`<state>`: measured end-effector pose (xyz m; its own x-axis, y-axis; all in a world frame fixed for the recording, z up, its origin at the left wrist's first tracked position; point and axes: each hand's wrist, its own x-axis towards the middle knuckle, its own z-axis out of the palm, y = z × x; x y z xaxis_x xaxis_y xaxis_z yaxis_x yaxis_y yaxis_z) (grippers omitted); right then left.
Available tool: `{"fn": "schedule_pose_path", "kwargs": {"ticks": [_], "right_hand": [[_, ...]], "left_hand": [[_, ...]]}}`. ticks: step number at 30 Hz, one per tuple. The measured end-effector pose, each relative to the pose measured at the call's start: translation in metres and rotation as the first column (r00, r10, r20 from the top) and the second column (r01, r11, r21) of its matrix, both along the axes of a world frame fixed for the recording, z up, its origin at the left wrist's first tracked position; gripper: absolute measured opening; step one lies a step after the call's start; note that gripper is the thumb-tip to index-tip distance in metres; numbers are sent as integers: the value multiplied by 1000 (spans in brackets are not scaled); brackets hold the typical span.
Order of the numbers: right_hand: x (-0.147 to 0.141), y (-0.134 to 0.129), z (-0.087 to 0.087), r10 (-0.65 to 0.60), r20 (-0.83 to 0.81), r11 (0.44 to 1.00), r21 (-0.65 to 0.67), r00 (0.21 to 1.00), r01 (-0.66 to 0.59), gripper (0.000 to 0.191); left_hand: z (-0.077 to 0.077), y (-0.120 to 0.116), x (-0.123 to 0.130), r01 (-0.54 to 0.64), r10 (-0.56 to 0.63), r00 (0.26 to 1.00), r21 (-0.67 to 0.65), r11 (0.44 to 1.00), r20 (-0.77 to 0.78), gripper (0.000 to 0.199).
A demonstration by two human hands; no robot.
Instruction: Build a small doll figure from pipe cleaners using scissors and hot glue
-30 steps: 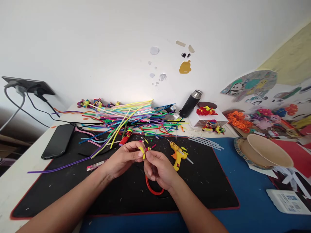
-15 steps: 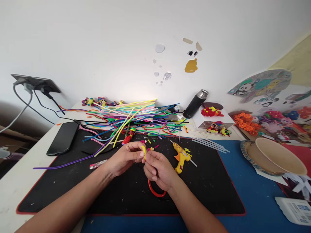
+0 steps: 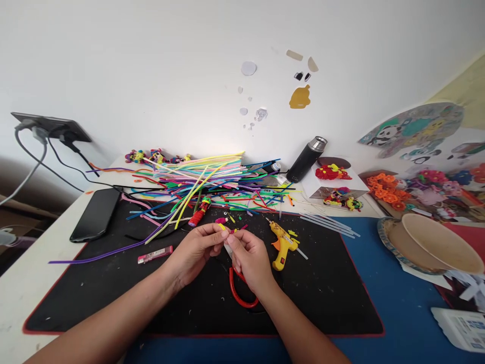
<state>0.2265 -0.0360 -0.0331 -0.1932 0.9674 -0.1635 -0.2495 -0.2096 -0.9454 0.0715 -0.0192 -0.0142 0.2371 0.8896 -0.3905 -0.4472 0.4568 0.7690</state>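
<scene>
In the head view, my left hand (image 3: pixel 199 250) pinches a short yellow pipe cleaner piece (image 3: pixel 223 227) between thumb and fingertips. My right hand (image 3: pixel 250 255) has its thumb and finger closed at the same spot, fingertips touching those of the left; the piece's lower end is hidden there. Below the right hand lie scissors with a red handle loop (image 3: pixel 244 304), mostly covered by that hand. A yellow glue gun (image 3: pixel 282 245) rests just to the right. Beyond the hands lie a small red pipe cleaner figure (image 3: pixel 200 212) and a little pink piece (image 3: pixel 222 220).
A large pile of coloured pipe cleaners (image 3: pixel 204 177) spreads along the back of the black mat (image 3: pixel 113 303). To the left are a phone (image 3: pixel 94 216) and a pink lighter-like item (image 3: pixel 155 254). A black flask (image 3: pixel 306 161), glue sticks (image 3: pixel 329 225) and bowl (image 3: pixel 441 242) stand or lie right.
The fingertips have drawn closer together and now cover more of the yellow piece. My right hand has turned slightly, and more of the red handle shows. The view has shifted a little.
</scene>
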Motion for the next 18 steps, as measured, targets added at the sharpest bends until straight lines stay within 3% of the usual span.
{"fn": "schedule_pose_path", "kwargs": {"ticks": [11,15,18], "right_hand": [[0,-1,3,111,-156,986,-110,982,-129,39],[-1,1,8,54,-155,994,-86,986,-68,40],[4,8,12,-46,-133,996,-86,990,35,39]], "left_hand": [[2,-1,-4,41,-41,999,-1,999,-16,39],[4,-7,-9,87,-87,996,-23,996,-16,50],[5,-8,-23,134,-135,985,-11,991,-112,53]]}}
